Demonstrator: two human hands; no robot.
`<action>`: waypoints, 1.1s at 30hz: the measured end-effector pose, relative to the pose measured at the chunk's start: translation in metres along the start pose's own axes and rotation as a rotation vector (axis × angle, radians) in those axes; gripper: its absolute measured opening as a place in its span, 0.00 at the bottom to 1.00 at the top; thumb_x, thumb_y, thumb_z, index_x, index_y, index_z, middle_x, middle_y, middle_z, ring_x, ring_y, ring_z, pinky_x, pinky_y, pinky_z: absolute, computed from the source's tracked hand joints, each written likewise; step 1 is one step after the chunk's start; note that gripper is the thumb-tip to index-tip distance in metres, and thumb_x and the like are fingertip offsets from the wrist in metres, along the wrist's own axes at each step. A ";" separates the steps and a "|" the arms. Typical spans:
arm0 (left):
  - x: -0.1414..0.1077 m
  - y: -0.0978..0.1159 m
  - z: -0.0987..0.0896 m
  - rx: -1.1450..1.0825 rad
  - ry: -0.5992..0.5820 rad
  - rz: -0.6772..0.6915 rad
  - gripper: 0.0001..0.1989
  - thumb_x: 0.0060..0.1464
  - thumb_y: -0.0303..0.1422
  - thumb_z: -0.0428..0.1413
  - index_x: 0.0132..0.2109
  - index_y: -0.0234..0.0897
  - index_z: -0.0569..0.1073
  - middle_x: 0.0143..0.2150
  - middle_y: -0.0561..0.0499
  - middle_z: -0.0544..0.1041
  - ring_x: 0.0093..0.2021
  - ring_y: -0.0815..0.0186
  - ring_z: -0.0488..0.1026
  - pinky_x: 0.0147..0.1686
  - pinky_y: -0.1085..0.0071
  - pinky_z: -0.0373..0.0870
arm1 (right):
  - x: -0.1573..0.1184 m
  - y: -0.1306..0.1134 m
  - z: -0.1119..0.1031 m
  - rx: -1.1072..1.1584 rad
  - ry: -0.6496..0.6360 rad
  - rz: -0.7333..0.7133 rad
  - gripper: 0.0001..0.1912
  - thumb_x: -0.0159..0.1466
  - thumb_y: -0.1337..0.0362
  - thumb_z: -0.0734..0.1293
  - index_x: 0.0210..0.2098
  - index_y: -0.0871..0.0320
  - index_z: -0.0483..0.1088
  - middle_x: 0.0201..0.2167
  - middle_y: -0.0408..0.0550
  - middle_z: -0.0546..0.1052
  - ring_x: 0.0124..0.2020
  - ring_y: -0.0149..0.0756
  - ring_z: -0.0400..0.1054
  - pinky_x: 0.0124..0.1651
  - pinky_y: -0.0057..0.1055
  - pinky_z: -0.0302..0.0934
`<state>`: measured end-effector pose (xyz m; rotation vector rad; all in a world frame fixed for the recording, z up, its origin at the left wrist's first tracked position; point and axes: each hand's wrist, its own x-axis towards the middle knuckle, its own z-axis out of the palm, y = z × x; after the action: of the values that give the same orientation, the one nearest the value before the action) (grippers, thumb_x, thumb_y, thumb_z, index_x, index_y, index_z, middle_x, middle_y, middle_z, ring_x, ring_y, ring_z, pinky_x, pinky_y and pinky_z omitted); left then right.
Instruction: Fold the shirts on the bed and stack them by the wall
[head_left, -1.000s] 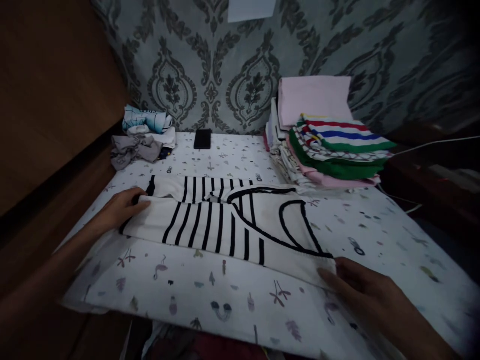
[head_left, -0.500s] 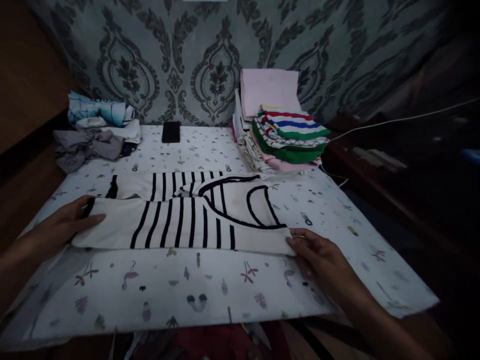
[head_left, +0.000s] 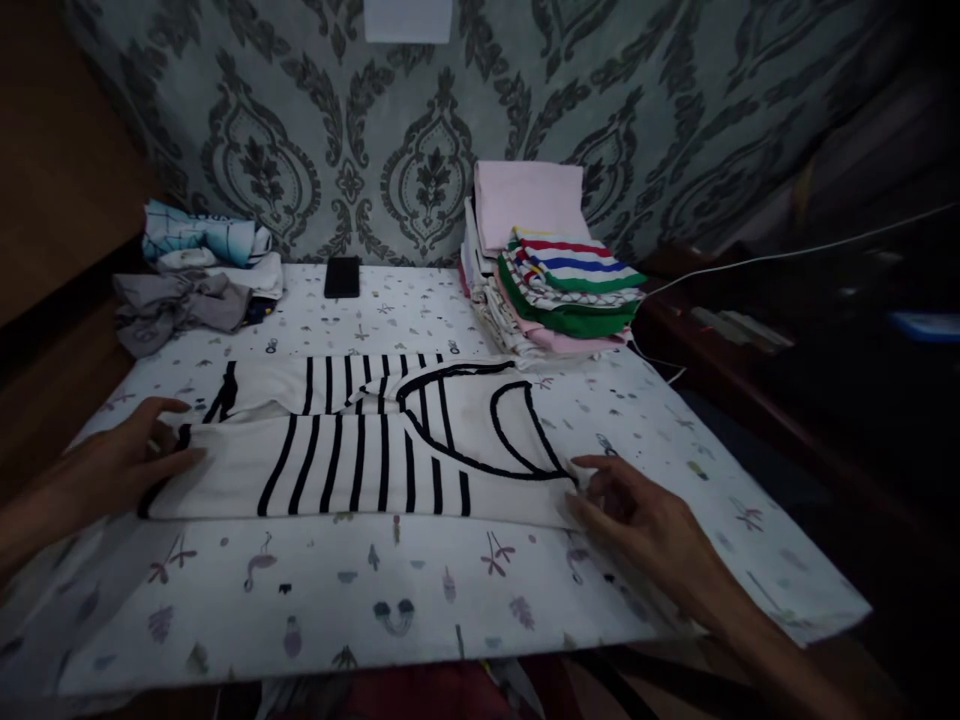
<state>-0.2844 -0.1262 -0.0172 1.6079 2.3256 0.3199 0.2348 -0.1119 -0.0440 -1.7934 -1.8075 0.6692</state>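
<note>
A white garment with black stripes and black edging (head_left: pixel 337 465) lies spread across the table, its near side folded over. At its left end is my left hand (head_left: pixel 139 462), thumb and fingers apart around the black-edged corner. My right hand (head_left: pixel 637 510) is at the right end, fingers parted, with the fingertips by the shoulder corner. Neither hand grips the cloth now.
Folded clothes (head_left: pixel 559 285) are stacked at the back right, a pink piece leaning at the rear. Crumpled clothes (head_left: pixel 199 275) lie at the back left, near a black phone-like object (head_left: pixel 342 278). A white cable (head_left: pixel 787 240) runs off the right side.
Both hands have loosened from the garment's near corners and their fingers have spread. The near edge now lies flat on the table. The view has tilted up slightly.
</note>
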 end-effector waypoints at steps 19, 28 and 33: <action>0.063 0.048 -0.004 0.394 0.264 0.389 0.15 0.56 0.27 0.47 0.47 0.39 0.75 0.50 0.43 0.76 0.51 0.50 0.73 0.41 0.60 0.69 | 0.130 -0.139 0.113 -0.525 -0.152 -0.596 0.15 0.65 0.71 0.60 0.46 0.58 0.75 0.46 0.51 0.78 0.40 0.40 0.72 0.36 0.30 0.57; 0.042 0.011 0.011 0.263 0.149 0.477 0.13 0.53 0.26 0.47 0.40 0.40 0.73 0.46 0.45 0.76 0.46 0.56 0.73 0.40 0.65 0.68 | 0.112 -0.107 0.110 -0.585 -0.230 -0.772 0.13 0.65 0.73 0.60 0.41 0.57 0.76 0.44 0.51 0.77 0.43 0.40 0.72 0.34 0.30 0.57; 0.055 -0.003 0.015 0.113 0.126 0.203 0.12 0.51 0.38 0.53 0.42 0.42 0.72 0.34 0.52 0.77 0.35 0.59 0.73 0.30 0.69 0.61 | 0.109 -0.114 0.108 -0.566 -0.280 -0.679 0.14 0.66 0.72 0.60 0.46 0.57 0.75 0.46 0.52 0.77 0.44 0.40 0.72 0.38 0.30 0.60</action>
<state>-0.3005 -0.0753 -0.0383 1.9377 2.3113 0.3484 0.0777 -0.0030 -0.0490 -1.2519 -2.7992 0.1391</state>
